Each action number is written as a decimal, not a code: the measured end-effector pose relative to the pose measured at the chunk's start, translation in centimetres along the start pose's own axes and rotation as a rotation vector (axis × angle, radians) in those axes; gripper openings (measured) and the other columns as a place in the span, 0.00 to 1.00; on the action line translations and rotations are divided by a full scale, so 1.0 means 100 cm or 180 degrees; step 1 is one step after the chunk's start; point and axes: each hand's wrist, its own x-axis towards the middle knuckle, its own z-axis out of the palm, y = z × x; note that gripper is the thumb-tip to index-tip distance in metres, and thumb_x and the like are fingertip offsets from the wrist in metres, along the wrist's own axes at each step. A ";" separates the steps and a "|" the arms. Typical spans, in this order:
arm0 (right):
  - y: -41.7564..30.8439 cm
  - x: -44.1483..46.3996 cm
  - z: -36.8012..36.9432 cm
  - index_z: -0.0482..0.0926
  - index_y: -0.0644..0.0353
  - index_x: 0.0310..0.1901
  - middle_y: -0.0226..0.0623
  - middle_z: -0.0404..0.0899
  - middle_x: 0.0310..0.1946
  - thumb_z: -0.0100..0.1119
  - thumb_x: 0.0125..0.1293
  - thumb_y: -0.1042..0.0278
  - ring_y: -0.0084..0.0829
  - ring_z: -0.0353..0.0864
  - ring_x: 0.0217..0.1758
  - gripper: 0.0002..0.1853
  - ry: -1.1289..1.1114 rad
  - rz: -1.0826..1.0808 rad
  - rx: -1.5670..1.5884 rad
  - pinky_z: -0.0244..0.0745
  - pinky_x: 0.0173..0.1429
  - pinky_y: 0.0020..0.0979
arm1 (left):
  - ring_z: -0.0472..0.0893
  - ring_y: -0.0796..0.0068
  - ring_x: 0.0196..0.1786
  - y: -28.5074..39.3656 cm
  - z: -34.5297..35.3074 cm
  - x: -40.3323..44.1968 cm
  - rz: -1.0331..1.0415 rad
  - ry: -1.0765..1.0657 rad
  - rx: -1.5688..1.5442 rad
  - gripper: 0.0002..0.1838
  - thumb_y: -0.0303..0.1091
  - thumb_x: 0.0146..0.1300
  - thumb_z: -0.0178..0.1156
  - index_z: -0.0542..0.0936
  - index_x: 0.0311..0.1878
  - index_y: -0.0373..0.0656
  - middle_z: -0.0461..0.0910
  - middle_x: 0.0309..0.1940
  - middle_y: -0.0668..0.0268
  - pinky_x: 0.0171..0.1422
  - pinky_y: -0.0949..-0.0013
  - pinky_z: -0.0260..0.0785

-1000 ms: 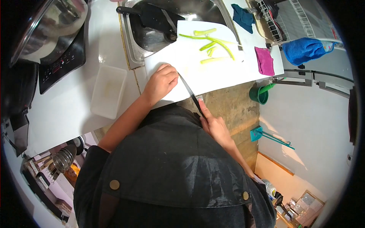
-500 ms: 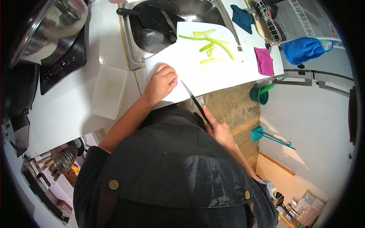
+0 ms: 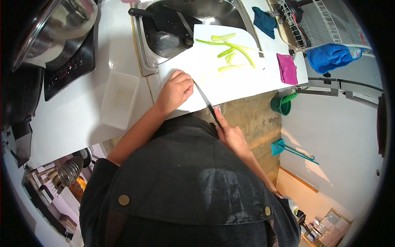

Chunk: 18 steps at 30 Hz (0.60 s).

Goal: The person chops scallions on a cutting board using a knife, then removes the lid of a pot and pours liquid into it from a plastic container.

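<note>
My right hand (image 3: 232, 135) is closed on the black handle of a knife (image 3: 204, 97), index finger along its top, just off the counter's front edge. The blade points up and left, its tip beside my left hand (image 3: 176, 91). That hand rests with curled fingers on the left part of the white cutting board (image 3: 242, 83); anything under its fingers is hidden. Several green stalk pieces (image 3: 247, 57) lie apart from both hands on the far part of the board, which overlaps the sink edge.
A clear plastic container (image 3: 120, 101) sits left of my left arm. The sink (image 3: 152, 41) holds a black board (image 3: 175, 21). At the left are an induction cooker (image 3: 70, 68) and a large metal pot (image 3: 57, 33). A pink cloth (image 3: 286, 68) lies at the right.
The knife first slid back toward my body with my right hand, then moved forward again to the left fingertips. My left hand has stayed nearly in place.
</note>
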 end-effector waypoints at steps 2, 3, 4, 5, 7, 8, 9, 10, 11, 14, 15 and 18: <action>-0.006 0.017 0.005 0.53 0.47 0.74 0.58 0.76 0.21 0.49 0.67 0.71 0.58 0.77 0.26 0.34 -0.0037 0.0091 -0.0038 0.71 0.38 0.54 | 0.76 0.60 0.45 0.000 0.003 -0.002 -0.0016 -0.0013 0.0004 0.06 0.20 0.47 0.64 0.79 0.30 0.38 0.79 0.34 0.63 0.49 0.63 0.71; -0.007 0.022 0.007 0.53 0.47 0.74 0.58 0.76 0.21 0.49 0.67 0.71 0.59 0.77 0.26 0.34 -0.0069 0.0161 -0.0079 0.71 0.38 0.54 | 0.76 0.60 0.45 -0.002 0.003 -0.003 -0.0045 -0.0046 -0.0015 0.07 0.20 0.46 0.65 0.80 0.31 0.38 0.80 0.35 0.63 0.50 0.62 0.71; -0.006 0.023 0.009 0.53 0.47 0.74 0.58 0.76 0.21 0.49 0.67 0.71 0.59 0.77 0.26 0.34 -0.0071 0.0154 -0.0080 0.71 0.38 0.54 | 0.77 0.60 0.46 -0.002 0.002 -0.002 -0.0076 -0.0076 -0.0021 0.08 0.20 0.46 0.66 0.81 0.32 0.38 0.80 0.36 0.63 0.51 0.62 0.71; -0.004 0.025 0.013 0.52 0.46 0.74 0.58 0.76 0.21 0.49 0.67 0.71 0.59 0.77 0.26 0.35 -0.0022 0.0135 -0.0066 0.70 0.38 0.54 | 0.77 0.60 0.46 -0.001 0.001 -0.002 -0.0080 -0.0073 -0.0001 0.08 0.20 0.46 0.66 0.81 0.32 0.38 0.80 0.36 0.63 0.51 0.62 0.71; 0.002 0.023 0.020 0.52 0.45 0.75 0.58 0.76 0.21 0.49 0.67 0.71 0.59 0.77 0.26 0.35 0.0035 0.0111 -0.0045 0.70 0.38 0.55 | 0.76 0.60 0.46 0.003 0.001 -0.001 0.0037 0.0147 0.0177 0.06 0.21 0.47 0.65 0.79 0.30 0.39 0.80 0.34 0.66 0.49 0.63 0.71; 0.009 0.016 0.021 0.52 0.44 0.75 0.57 0.76 0.21 0.49 0.67 0.70 0.59 0.77 0.26 0.35 0.0084 0.0029 -0.0001 0.70 0.37 0.55 | 0.76 0.60 0.46 0.002 0.002 -0.001 0.0042 0.0142 0.0174 0.06 0.21 0.47 0.65 0.79 0.30 0.39 0.80 0.34 0.66 0.49 0.63 0.71; 0.015 0.007 0.021 0.52 0.44 0.75 0.56 0.76 0.21 0.49 0.67 0.69 0.58 0.77 0.25 0.34 0.0134 -0.0046 0.0040 0.70 0.35 0.54 | 0.76 0.61 0.46 0.001 0.003 -0.002 -0.0008 0.0123 0.0216 0.06 0.21 0.46 0.65 0.79 0.29 0.40 0.80 0.34 0.66 0.49 0.63 0.72; 0.020 -0.003 0.018 0.52 0.44 0.75 0.56 0.76 0.21 0.49 0.67 0.69 0.58 0.77 0.25 0.34 0.0138 -0.0034 0.0038 0.70 0.35 0.54 | 0.76 0.61 0.46 0.002 0.003 -0.002 -0.0063 0.0105 0.0256 0.06 0.21 0.46 0.65 0.79 0.29 0.40 0.80 0.34 0.66 0.49 0.63 0.72; 0.025 -0.012 0.015 0.53 0.43 0.74 0.56 0.76 0.21 0.50 0.67 0.69 0.58 0.77 0.25 0.35 0.0147 -0.0065 0.0042 0.70 0.35 0.54 | 0.76 0.61 0.46 0.002 0.003 -0.002 -0.0063 0.0108 0.0250 0.06 0.21 0.46 0.65 0.79 0.29 0.40 0.80 0.34 0.66 0.49 0.63 0.72; 0.025 -0.017 0.007 0.54 0.42 0.74 0.55 0.76 0.21 0.51 0.67 0.70 0.57 0.77 0.24 0.35 0.0221 -0.0033 0.0050 0.71 0.34 0.52 | 0.77 0.61 0.45 0.000 0.002 -0.002 -0.0057 0.0095 0.0223 0.06 0.21 0.45 0.65 0.79 0.29 0.41 0.80 0.34 0.66 0.48 0.64 0.72; 0.024 -0.017 0.005 0.55 0.42 0.74 0.54 0.76 0.21 0.52 0.66 0.70 0.57 0.77 0.24 0.35 0.0293 0.0045 0.0057 0.71 0.34 0.51 | 0.77 0.61 0.45 0.000 0.002 -0.002 -0.0059 0.0094 0.0218 0.06 0.21 0.45 0.65 0.79 0.28 0.41 0.80 0.34 0.66 0.48 0.64 0.72; 0.014 -0.011 -0.001 0.55 0.42 0.74 0.55 0.76 0.21 0.51 0.67 0.70 0.56 0.77 0.24 0.34 0.0335 0.0079 0.0060 0.72 0.35 0.51 | 0.77 0.61 0.45 0.000 0.002 -0.003 -0.0080 0.0065 0.0188 0.06 0.21 0.46 0.65 0.80 0.29 0.41 0.80 0.34 0.66 0.48 0.64 0.72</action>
